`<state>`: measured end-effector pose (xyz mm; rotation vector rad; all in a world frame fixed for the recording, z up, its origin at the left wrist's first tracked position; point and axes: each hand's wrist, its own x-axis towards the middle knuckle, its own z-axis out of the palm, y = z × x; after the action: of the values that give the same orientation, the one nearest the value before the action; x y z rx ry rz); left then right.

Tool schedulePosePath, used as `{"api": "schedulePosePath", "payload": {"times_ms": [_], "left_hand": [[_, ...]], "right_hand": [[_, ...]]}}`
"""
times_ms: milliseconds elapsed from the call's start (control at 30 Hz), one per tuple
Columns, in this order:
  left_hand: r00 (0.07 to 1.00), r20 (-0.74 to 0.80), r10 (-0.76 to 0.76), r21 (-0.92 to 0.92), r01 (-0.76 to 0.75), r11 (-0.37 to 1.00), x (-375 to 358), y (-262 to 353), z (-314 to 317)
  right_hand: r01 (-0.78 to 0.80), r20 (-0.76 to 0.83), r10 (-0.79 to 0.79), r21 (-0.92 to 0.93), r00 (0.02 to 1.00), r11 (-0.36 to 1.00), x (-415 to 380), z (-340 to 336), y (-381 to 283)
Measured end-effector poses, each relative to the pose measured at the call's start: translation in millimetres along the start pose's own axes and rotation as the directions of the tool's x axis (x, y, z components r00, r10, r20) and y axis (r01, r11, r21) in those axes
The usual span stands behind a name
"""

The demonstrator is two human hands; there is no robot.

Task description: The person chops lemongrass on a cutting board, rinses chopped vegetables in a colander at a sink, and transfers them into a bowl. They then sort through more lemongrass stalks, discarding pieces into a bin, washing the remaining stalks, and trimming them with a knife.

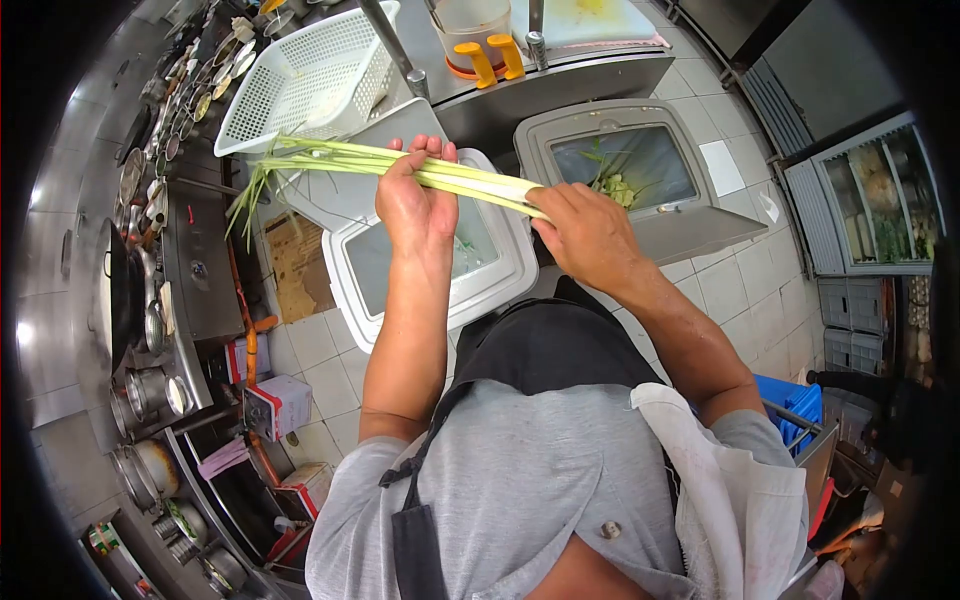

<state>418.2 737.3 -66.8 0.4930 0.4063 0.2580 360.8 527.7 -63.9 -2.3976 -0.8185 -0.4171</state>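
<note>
A long bunch of pale green and white stalks, scallion-like, with thin leafy tips (pixel 400 165) is held level in the air above two bins; the left hand (pixel 415 200) is wrapped around its middle, fingers curled over the top, and the right hand (pixel 585 230) grips the thick white end, seemingly pinching or peeling at it. Directly below the stalks sits a white rectangular plastic bin with an open lid frame (pixel 345 275); just beside it, further right, stands a grey bin with a swing lid (pixel 560 130) in which green trimmings show. Beyond the leafy tips a white perforated plastic basket (pixel 320 75) rests at the edge of the steel counter (pixel 560 85).

The likeliest slip, judged from this grip, is that the loose green tips, which droop past the left hand unsupported, bend or snap; a hard pull at the white end could also draw single stalks out of the bunch and drop them into the bin or onto the tiled floor (pixel 740 290); peelings may miss the bins too.
</note>
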Motion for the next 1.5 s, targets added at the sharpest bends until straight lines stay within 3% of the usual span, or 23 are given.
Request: {"api": "schedulePosePath", "payload": {"times_ms": [67,167,267,367,467,567,667,867,967,1067,1100,1200,1333,1400,1467,1500], "left_hand": [[1.000,-0.021,0.014,0.000,-0.014,1.000,-2.0,-0.4,4.0],[0.998,0.059,0.024,0.033,-0.026,0.999,0.6,-1.6,1.1],[0.989,0.141,0.044,0.085,-0.056,0.995,1.3,-4.2,-6.1],[0.984,0.152,0.098,0.151,-0.121,0.981,-0.1,-8.0,-6.0],[0.969,0.140,0.202,0.227,-0.230,0.946,-2.1,-11.5,-5.8],[0.944,0.133,0.301,0.348,-0.329,0.878,-3.9,-15.2,-5.1],[0.947,0.179,0.267,0.411,-0.318,0.854,-5.8,-10.1,-6.1],[0.932,0.346,0.106,0.364,-0.238,0.901,-22.3,-7.8,-3.6],[0.906,0.420,0.049,0.322,-0.199,0.925,-23.8,-7.5,-1.9],[0.862,0.507,-0.029,0.292,-0.140,0.946,-20.7,-2.7,-3.5],[0.842,0.537,-0.058,0.289,-0.119,0.950,-20.7,-1.8,-2.8],[0.865,0.497,-0.066,0.350,-0.131,0.928,-23.1,-2.7,1.4],[0.881,0.460,-0.110,0.480,-0.143,0.865,-16.6,-6.4,-8.2],[0.919,0.383,-0.090,0.470,-0.110,0.876,-5.4,-6.7,-20.5],[0.948,0.317,-0.039,0.372,-0.087,0.924,0.4,2.3,-26.1],[0.961,0.277,-0.007,0.320,-0.086,0.944,1.9,8.1,-27.0]], "right_hand": [[-0.003,-0.030,0.003,0.003,1.000,1.000,0.2,-0.8,-0.3],[-0.142,-0.009,0.150,0.283,0.989,0.949,1.1,3.6,0.8],[-0.468,0.262,0.411,0.686,0.873,0.557,6.4,-0.3,3.9],[-0.542,0.385,0.433,0.771,0.815,0.334,12.1,-8.3,5.6],[-0.585,0.461,0.373,0.719,0.805,0.376,7.9,-6.2,7.8],[-0.468,0.342,0.336,0.457,0.878,0.757,8.8,-9.2,-0.7],[-0.396,0.179,0.355,0.498,0.918,0.772,10.2,-3.2,1.6],[-0.411,0.181,0.388,0.621,0.904,0.668,10.8,7.0,17.9],[-0.574,0.466,0.413,0.798,0.782,0.186,15.1,3.2,24.9],[-0.586,0.674,0.247,0.733,0.696,-0.347,15.7,-6.9,28.8],[-0.550,0.641,0.222,0.754,0.734,-0.359,14.5,-3.4,29.7],[-0.465,0.505,0.318,0.863,0.802,-0.196,16.3,6.5,28.5],[-0.241,0.111,0.503,0.949,0.857,0.202,33.1,-18.9,43.1],[-0.144,-0.176,0.530,0.849,0.830,0.508,38.7,-43.2,63.4],[-0.009,-0.515,0.412,0.617,0.752,0.787,38.4,-57.3,90.9],[-0.076,-0.488,0.399,0.557,0.776,0.827,32.1,-63.3,114.1]]}}
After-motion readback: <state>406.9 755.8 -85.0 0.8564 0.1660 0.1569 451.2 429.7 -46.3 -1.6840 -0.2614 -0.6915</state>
